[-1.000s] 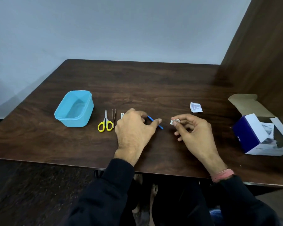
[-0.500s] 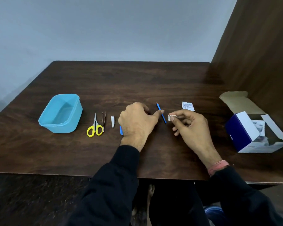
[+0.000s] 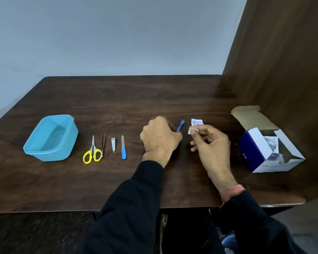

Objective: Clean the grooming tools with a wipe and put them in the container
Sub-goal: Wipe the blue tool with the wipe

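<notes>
The empty blue container (image 3: 50, 137) waits at the desk's (image 3: 117, 180) left; beside it scissors (image 3: 92, 152), tweezers (image 3: 103, 144), nail clipper (image 3: 113, 145) and file (image 3: 123, 149) lie in a row, seemingly uncleaned; the left hand (image 3: 159, 139) grips a slim blue tool (image 3: 180, 125), tip raised toward the wipe (image 3: 191, 129) pinched by the right hand (image 3: 209, 143), ready for wiping.

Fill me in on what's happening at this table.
A person is cleaning grooming tools. The left hand holds a thin blue tool; the right hand pinches a small white wipe beside it. Yellow-handled scissors, tweezers, a metal nail clipper and a blue-handled nail file wait on the wooden table. The light blue plastic container looks empty.
</notes>
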`<move>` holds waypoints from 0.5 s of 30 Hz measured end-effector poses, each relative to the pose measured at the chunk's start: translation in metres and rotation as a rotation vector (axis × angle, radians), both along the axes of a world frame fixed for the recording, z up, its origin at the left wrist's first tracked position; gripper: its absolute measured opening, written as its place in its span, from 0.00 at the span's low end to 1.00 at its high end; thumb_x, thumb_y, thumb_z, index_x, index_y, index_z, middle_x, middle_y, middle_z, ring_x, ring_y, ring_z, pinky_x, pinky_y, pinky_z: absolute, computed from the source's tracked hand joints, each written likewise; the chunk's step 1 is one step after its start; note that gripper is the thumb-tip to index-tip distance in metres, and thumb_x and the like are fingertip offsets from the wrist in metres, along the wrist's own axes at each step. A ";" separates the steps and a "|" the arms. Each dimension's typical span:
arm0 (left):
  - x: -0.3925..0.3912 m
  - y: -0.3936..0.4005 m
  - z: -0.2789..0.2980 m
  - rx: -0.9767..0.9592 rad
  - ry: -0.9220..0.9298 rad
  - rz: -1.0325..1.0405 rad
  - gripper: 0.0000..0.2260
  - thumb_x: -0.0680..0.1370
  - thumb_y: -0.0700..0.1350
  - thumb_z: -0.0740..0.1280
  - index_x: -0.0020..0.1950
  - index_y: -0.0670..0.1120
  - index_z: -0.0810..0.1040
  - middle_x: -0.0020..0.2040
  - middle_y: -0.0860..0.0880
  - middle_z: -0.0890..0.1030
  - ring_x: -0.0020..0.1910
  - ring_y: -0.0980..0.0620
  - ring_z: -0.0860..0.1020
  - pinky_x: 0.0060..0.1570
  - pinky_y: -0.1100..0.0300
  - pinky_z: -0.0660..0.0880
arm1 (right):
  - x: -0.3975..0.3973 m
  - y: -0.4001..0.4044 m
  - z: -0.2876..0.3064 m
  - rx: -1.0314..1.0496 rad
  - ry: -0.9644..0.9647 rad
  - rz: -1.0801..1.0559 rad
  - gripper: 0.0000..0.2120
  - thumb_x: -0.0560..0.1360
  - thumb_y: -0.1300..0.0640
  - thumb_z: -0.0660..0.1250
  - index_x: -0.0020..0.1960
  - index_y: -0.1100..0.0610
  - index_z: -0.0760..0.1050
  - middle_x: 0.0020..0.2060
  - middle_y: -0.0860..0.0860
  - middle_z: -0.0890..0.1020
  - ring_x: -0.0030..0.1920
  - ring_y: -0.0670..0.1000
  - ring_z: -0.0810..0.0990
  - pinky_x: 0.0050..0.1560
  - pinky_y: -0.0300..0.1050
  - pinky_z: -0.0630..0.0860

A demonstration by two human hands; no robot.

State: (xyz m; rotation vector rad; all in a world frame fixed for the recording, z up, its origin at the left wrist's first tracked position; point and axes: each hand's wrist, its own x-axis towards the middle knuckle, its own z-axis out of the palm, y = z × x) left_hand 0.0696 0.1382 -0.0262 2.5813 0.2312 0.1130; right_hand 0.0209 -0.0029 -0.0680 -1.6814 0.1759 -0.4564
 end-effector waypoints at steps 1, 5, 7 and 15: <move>-0.003 0.001 0.000 -0.012 -0.010 -0.016 0.08 0.77 0.56 0.80 0.54 0.56 0.89 0.51 0.55 0.88 0.55 0.49 0.87 0.49 0.55 0.79 | 0.000 0.000 0.000 0.015 -0.011 -0.006 0.09 0.82 0.62 0.76 0.51 0.48 0.88 0.46 0.46 0.89 0.38 0.49 0.87 0.36 0.43 0.84; -0.026 0.025 -0.004 -0.056 -0.098 -0.108 0.04 0.79 0.57 0.78 0.51 0.59 0.89 0.49 0.60 0.86 0.52 0.56 0.85 0.50 0.56 0.79 | -0.004 -0.003 -0.001 0.052 -0.040 -0.014 0.05 0.83 0.60 0.76 0.54 0.50 0.87 0.48 0.49 0.90 0.38 0.51 0.87 0.36 0.47 0.84; -0.044 0.045 -0.011 -0.164 -0.191 -0.105 0.02 0.79 0.56 0.78 0.49 0.60 0.88 0.46 0.62 0.86 0.47 0.59 0.85 0.51 0.56 0.83 | -0.007 -0.003 0.001 0.044 -0.054 0.001 0.04 0.83 0.59 0.75 0.55 0.51 0.87 0.48 0.49 0.90 0.38 0.52 0.87 0.35 0.48 0.85; -0.087 0.071 -0.032 -0.744 -0.194 -0.073 0.04 0.81 0.45 0.80 0.50 0.54 0.89 0.44 0.56 0.90 0.44 0.54 0.90 0.41 0.49 0.89 | -0.026 0.028 0.009 0.140 -0.094 0.337 0.05 0.82 0.65 0.75 0.55 0.58 0.87 0.50 0.55 0.91 0.45 0.57 0.92 0.38 0.47 0.87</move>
